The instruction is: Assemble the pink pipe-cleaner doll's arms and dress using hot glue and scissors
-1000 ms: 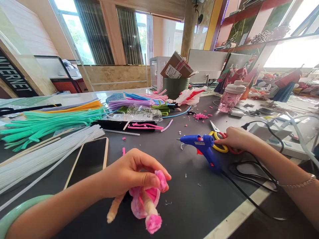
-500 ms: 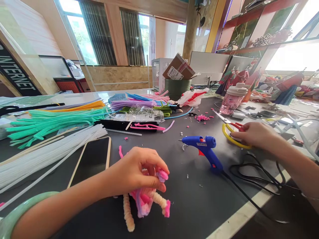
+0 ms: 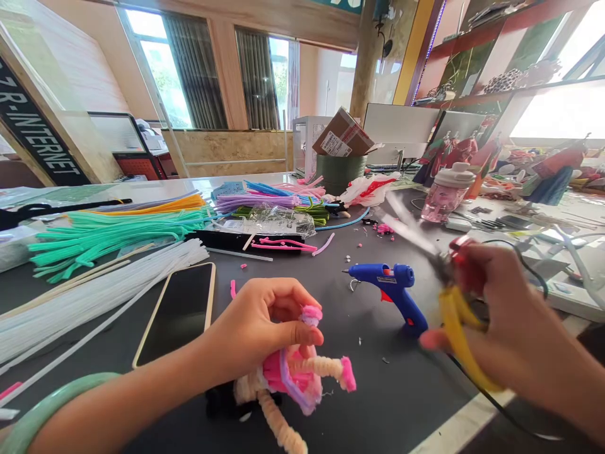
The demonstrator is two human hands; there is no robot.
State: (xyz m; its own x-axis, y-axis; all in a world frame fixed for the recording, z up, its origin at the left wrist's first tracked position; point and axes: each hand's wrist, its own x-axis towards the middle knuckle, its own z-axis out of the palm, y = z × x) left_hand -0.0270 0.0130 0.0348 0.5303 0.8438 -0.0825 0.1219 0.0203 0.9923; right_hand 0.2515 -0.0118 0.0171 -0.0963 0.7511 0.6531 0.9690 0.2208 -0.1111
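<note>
A fuzzy doll (image 3: 295, 378) of pink, lilac and cream pipe cleaner is in my left hand (image 3: 267, 321), fingers pinched around its upper part near a small pink and lilac tip. One cream limb with a pink end points right, another hangs down toward the bottom edge. Scissors (image 3: 456, 328) with red and yellow handles are held in my right hand (image 3: 515, 321), blurred by motion, their blades apart and pointing up and left. Between the hands a blue glue gun (image 3: 399, 293) lies on the dark table.
A phone (image 3: 177, 309) lies left of my left hand, beside white pipe cleaners (image 3: 94, 302) and green ones (image 3: 118, 236). Behind are a plastic wrapper (image 3: 278, 221), pink scraps (image 3: 384, 229), a green bin (image 3: 340, 171) and a pink bottle (image 3: 444, 198). The glue gun's black cable (image 3: 486, 394) runs right.
My right hand has lifted the scissors from the table's right side, brought them nearer and opened the blades. The doll has turned in my left hand, its limbs swinging right.
</note>
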